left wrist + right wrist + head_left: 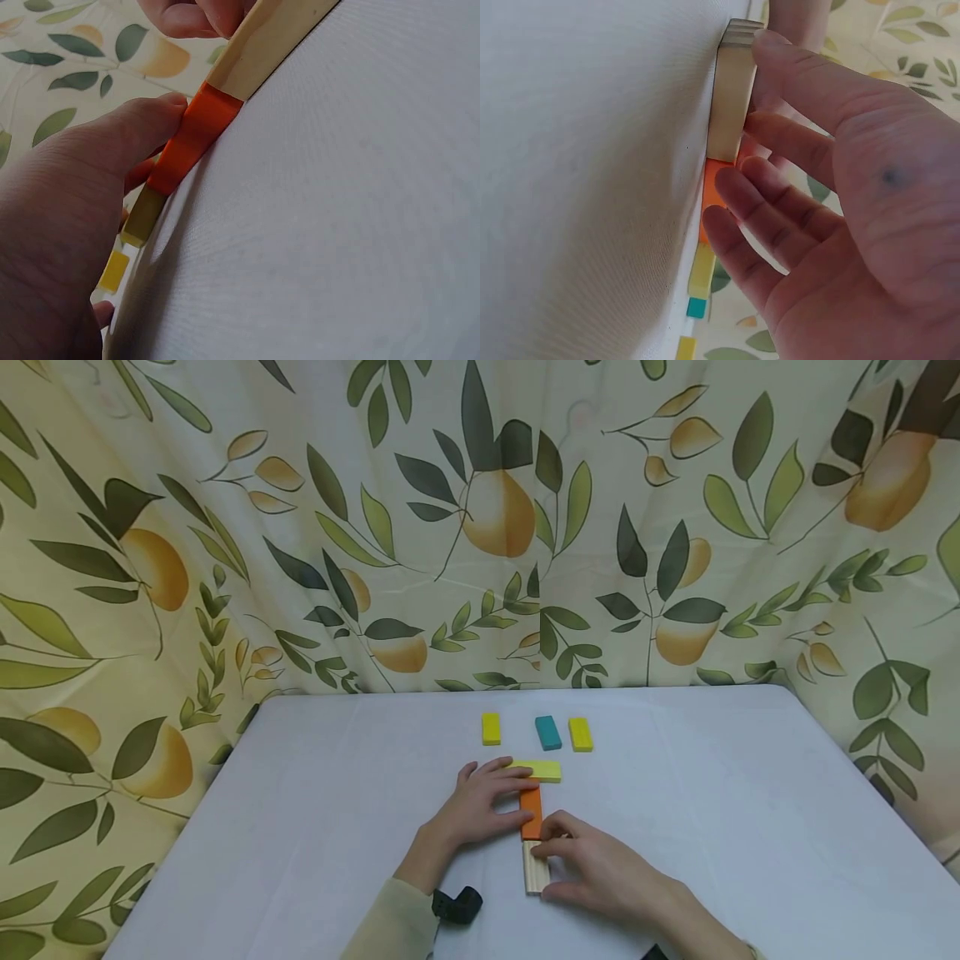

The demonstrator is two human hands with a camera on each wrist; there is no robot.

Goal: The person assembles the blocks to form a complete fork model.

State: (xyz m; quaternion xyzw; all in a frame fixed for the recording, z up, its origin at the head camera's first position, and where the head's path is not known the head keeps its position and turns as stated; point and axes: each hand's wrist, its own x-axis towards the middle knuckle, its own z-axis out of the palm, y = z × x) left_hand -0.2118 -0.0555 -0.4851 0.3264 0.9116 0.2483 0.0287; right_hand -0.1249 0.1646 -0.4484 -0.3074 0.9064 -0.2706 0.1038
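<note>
On the white table an orange wooden block [531, 814] lies lengthwise, its far end against a yellow block [546, 771] set crosswise. A plain wood piece [535, 870] with grooved lines adjoins the orange block's near end. My left hand [480, 802] holds the orange block, thumb [161, 112] at its side and fingers reaching over the junction with the yellow block. My right hand [607, 868] pinches the plain wood, thumb [780, 56] at the near end and index finger toward the far end. Its other fingers lie beside the orange block.
Farther back stand a yellow block [491, 728], a teal block [548, 732] and another yellow block [581, 734]. A curtain [480, 610] printed with fruit and leaves hangs behind the table. A black wrist strap device [459, 906] sits at the left wrist.
</note>
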